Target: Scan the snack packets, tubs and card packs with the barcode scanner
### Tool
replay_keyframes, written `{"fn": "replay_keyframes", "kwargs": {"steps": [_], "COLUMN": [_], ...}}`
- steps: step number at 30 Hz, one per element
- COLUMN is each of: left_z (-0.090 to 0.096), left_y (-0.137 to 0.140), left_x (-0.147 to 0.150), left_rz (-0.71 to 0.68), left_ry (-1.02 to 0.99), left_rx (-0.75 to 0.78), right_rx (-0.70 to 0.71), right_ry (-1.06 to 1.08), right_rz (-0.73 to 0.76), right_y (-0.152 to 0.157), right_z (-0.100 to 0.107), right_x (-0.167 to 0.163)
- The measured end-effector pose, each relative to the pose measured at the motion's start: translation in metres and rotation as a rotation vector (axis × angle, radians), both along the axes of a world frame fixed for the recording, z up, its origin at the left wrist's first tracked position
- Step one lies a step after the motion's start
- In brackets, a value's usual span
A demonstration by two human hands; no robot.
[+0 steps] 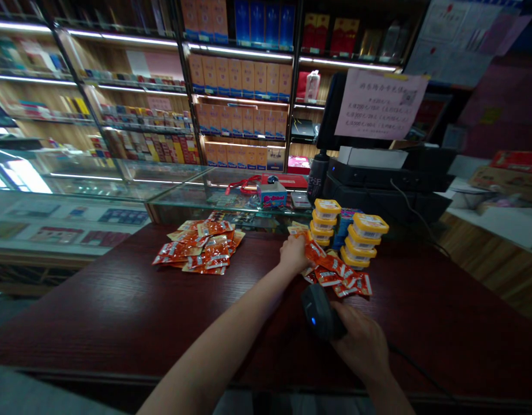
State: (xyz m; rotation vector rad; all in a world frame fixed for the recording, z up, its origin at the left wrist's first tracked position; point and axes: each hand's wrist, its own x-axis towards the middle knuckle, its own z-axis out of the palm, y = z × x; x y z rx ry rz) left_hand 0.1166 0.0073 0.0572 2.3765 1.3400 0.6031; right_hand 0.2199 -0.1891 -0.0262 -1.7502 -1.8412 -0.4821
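Observation:
My right hand (363,340) is wrapped around a dark barcode scanner (318,311) with a lit blue light, its cord trailing to the right. Farther forward, my left hand (294,253) is closed on an orange snack packet (313,250) at the left end of a loose pile of packets (346,275). Its fingertips are partly hidden. A larger heap of similar orange packets (205,246) lies on the left part of the counter. Just behind the right pile stand two stacks of yellow-lidded tubs (325,222) (364,239).
The dark red wooden counter (119,305) meets a glass display case (183,193) at the back. A small colourful box (272,195) sits on the glass. At the right stand a monitor (330,115) with a paper sign and black machines (387,176). Stocked shelves (244,75) line the wall.

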Motion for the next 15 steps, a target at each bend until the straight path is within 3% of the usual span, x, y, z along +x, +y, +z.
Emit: {"fn": "replay_keyframes", "kwargs": {"steps": [4, 8, 10, 15], "left_z": [-0.006, -0.016, -0.023, -0.048], "left_y": [0.007, 0.005, 0.001, -0.009], "left_x": [-0.007, -0.031, -0.046, -0.077], "left_rz": [-0.017, -0.115, -0.129, -0.111], "left_ry": [-0.304, -0.755, -0.971, -1.262], "left_rx": [-0.216, -0.627, -0.761, -0.723], "right_rx": [0.001, -0.007, -0.027, -0.098], "right_ry": [0.038, 0.051, 0.059, 0.132], "right_rz": [-0.009, -0.004, -0.01, -0.021], "right_y": [0.0, -0.001, -0.001, -0.003], "right_z": [0.0, 0.0, 0.003, 0.017], "right_x": [-0.003, -0.004, -0.004, -0.009]}}
